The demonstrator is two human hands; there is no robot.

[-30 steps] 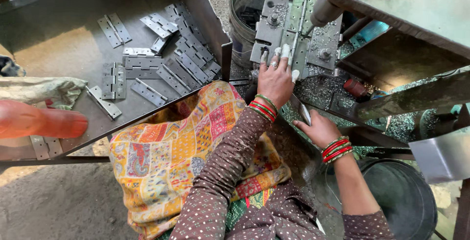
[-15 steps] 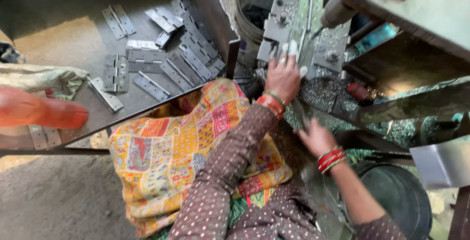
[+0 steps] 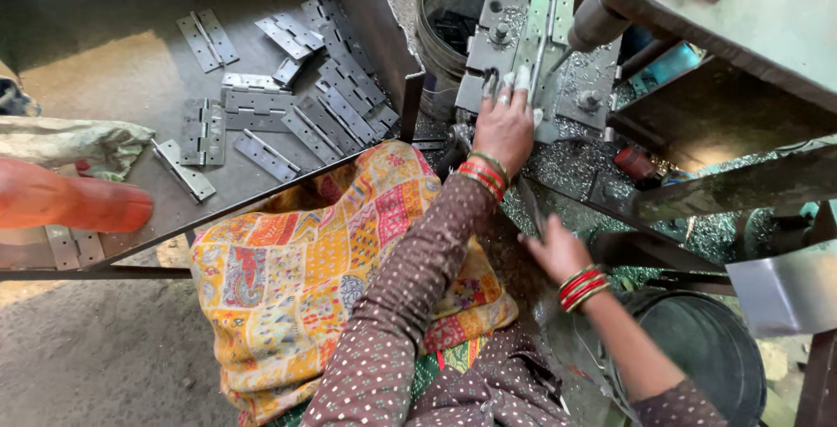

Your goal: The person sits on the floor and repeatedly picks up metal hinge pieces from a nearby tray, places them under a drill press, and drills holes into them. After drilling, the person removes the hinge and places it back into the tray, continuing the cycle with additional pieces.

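Observation:
My left hand (image 3: 504,127) reaches forward to the press bed and holds a long silver hinge (image 3: 543,28) in place on the metal fixture (image 3: 488,39), fingertips on its lower end. My right hand (image 3: 554,253) is lower and nearer to me, fingers curled around a thin grey metal piece (image 3: 528,203) beside the swarf-covered bed. Both wrists wear red bangles. A patchwork yellow cloth (image 3: 305,279) covers my lap.
A dark steel tray (image 3: 113,61) on the left holds several flat hinges (image 3: 331,113). A round bucket (image 3: 453,9) stands behind the fixture, and a black tub (image 3: 706,357) sits lower right. An orange-clad limb of another person (image 3: 70,205) lies at the left edge. Machine frame overhangs at right.
My left hand has pushed further forward onto the hinge on the fixture. My right hand has dropped lower and nearer to me.

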